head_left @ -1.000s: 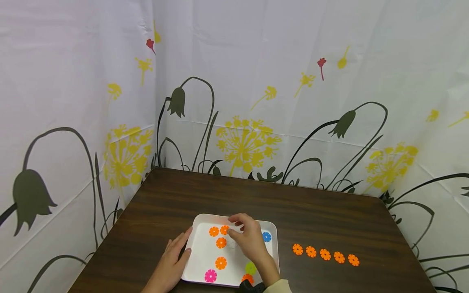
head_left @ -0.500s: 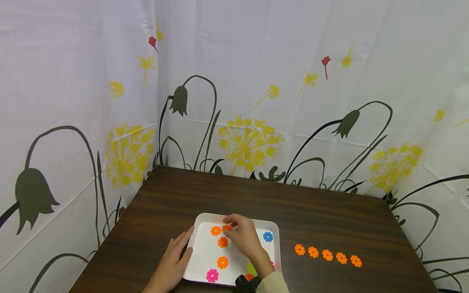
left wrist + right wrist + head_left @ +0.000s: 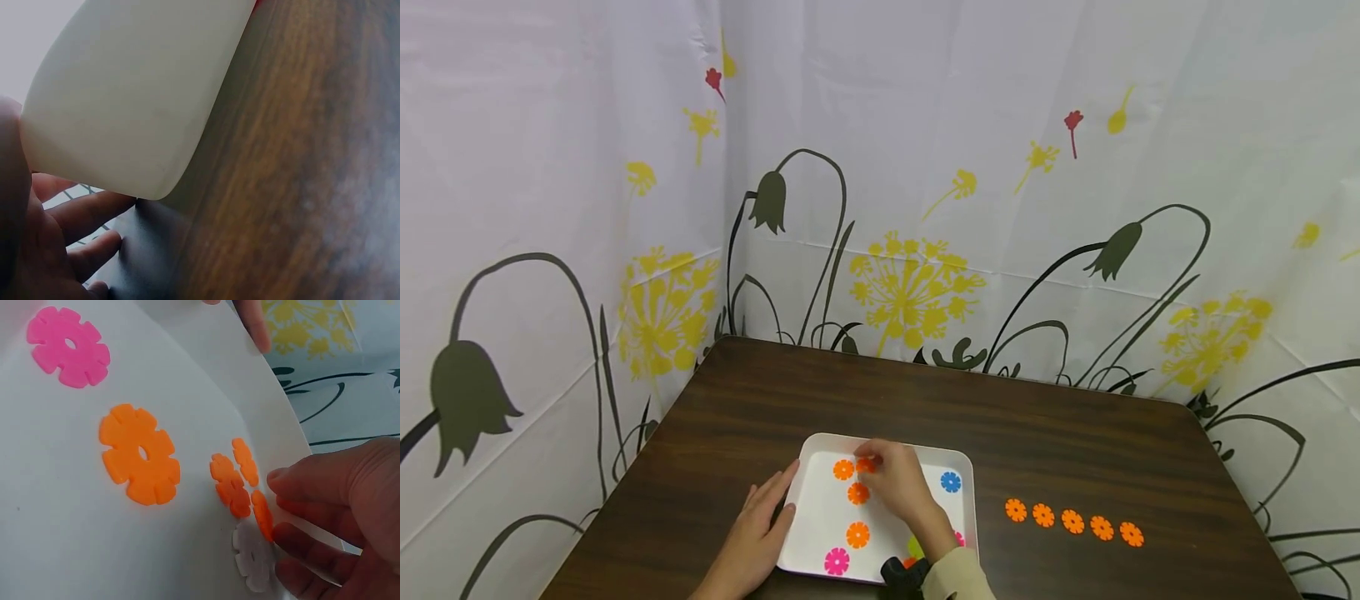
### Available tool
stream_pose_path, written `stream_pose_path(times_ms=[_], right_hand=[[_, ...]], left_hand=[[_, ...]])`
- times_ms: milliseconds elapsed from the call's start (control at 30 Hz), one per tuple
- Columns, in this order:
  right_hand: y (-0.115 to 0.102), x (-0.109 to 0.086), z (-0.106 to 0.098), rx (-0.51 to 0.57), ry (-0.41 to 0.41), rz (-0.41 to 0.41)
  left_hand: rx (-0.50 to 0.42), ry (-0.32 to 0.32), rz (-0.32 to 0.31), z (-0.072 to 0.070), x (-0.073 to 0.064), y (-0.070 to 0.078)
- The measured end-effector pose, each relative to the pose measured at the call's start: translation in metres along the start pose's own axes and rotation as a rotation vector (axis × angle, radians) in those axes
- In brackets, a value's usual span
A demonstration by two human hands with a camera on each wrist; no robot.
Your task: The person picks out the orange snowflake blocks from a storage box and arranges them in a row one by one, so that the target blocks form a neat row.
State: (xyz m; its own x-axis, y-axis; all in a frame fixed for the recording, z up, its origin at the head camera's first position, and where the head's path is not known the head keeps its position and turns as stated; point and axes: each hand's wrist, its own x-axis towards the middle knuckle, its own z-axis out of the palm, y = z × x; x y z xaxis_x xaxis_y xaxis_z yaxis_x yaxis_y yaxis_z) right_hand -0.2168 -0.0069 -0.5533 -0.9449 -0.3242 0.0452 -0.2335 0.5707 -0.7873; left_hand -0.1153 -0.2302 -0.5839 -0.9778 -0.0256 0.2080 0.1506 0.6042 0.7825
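A shallow white tray (image 3: pixel 808 521) lies on the dark table with loose notched plastic discs in it. My left hand (image 3: pixel 752 529) rests against the tray's left side, fingers mostly straight along the wall. Over the tray's far part, the right hand (image 3: pixel 898 482) has its thumb and fingertips at an orange disc (image 3: pixel 262 515); whether they pinch it is unclear. More orange discs (image 3: pixel 229 485) lie close by, and a whitish disc (image 3: pixel 251 557) sits just beneath the fingers. Nearer in the tray are another orange disc (image 3: pixel 857 534) and a pink disc (image 3: pixel 837 561).
A blue disc (image 3: pixel 951 482) lies at the tray's right side. The right forearm partly covers a green disc (image 3: pixel 915 547). Several orange discs (image 3: pixel 1072 522) form a row on the table (image 3: pixel 1075 450) to the right. Floral-printed curtains (image 3: pixel 925 167) hang behind and to the left.
My right hand has moved slightly left, its fingertips now over the orange disc that showed beside them before. The left hand stays against the tray. The head view has shifted a little.
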Motion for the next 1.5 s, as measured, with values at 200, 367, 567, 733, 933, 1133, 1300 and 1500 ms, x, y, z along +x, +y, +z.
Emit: stream_pose_path(times_ms=[200, 367, 567, 733, 933, 1133, 1300, 1500], right_hand=[[-0.0018, -0.0009, 0.0015, -0.106, -0.004, -0.036], [-0.002, -0.0015, 0.0027, -0.172, 0.004, -0.032], [-0.0023, -0.0017, 0.0033, -0.239, 0.005, -0.039], [-0.0032, -0.0003, 0.0032, -0.283, 0.01, -0.036], [-0.0076, 0.0004, 0.004, -0.314, -0.007, -0.035], [-0.0085, -0.0009, 0.0039, -0.329, -0.008, -0.043], [-0.0075, -0.0018, 0.0031, -0.333, -0.02, -0.089], [-0.0097, -0.003, 0.0017, -0.322, -0.041, -0.09]], left_hand=[[-0.001, -0.007, -0.009, -0.0004, 0.0002, 0.001], [-0.006, -0.007, -0.013, -0.0009, 0.0001, 0.0018], [-0.012, 0.001, -0.008, -0.0011, 0.0001, 0.0022], [-0.017, -0.001, -0.018, -0.001, 0.0012, 0.0022], [-0.018, 0.001, -0.02, -0.0011, 0.0007, 0.0016], [-0.019, 0.003, -0.013, -0.0006, 0.0007, 0.001], [-0.025, -0.02, -0.037, -0.0018, 0.0013, 0.0012], [-0.035, -0.045, -0.071, -0.0018, 0.0018, 0.0007]])
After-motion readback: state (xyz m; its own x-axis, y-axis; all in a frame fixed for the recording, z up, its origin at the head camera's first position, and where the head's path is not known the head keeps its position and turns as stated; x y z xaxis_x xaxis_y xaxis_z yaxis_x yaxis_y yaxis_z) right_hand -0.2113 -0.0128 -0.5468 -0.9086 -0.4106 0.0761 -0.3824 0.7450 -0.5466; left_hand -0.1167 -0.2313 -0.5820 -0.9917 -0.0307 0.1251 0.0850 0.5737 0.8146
